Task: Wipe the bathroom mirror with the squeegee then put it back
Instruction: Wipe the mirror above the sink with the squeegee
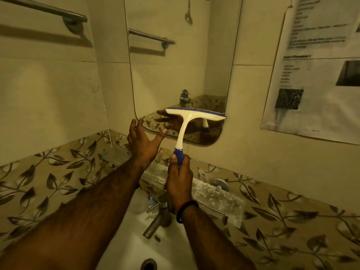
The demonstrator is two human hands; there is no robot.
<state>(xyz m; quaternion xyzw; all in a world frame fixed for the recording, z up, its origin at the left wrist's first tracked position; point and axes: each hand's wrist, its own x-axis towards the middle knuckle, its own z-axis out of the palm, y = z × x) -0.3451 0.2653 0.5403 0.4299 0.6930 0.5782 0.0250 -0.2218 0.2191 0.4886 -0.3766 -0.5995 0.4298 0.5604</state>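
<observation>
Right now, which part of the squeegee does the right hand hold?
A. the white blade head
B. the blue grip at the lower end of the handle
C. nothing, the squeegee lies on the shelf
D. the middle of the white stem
B: the right hand is curled round the blue grip at the bottom of the squeegee, while the blade end sits up at the lower part of the mirror.

The mirror [181, 61] face is open above the squeegee [194, 115] blade, which spans its lower part. To the left, the left hand [143, 142] hovers with fingers spread beside the mirror's corner. Below, a glass shelf [210, 191] juts from the wall under the right hand [178, 178], and the tap [157, 221] rises over the sink [171, 248]. A towel bar [44, 10] projects at upper left; a paper notice [319, 61] lies flat at right.
</observation>
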